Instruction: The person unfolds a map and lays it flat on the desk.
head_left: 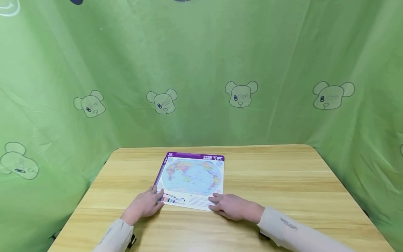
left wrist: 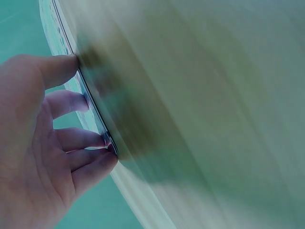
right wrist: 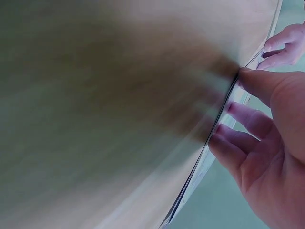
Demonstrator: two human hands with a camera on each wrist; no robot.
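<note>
A world map board (head_left: 192,175) with a purple top border lies flat on the wooden table (head_left: 283,182). My left hand (head_left: 157,196) is at its near left corner, thumb against the left edge and fingertips on the near edge. My right hand (head_left: 214,203) is at the near right corner, one finger on the map and the others at the near edge. In the left wrist view the left hand (left wrist: 88,107) touches the board's thin edge (left wrist: 59,28) with loosely bent fingers. The right hand (right wrist: 228,107) does the same at the board's edge (right wrist: 190,191).
Green cloth with bear prints (head_left: 201,87) hangs close behind and on both sides of the table. Bare wood (head_left: 283,210) lies to the right of the board, and a narrower strip (head_left: 126,168) to its left. Both wrist views are blurred.
</note>
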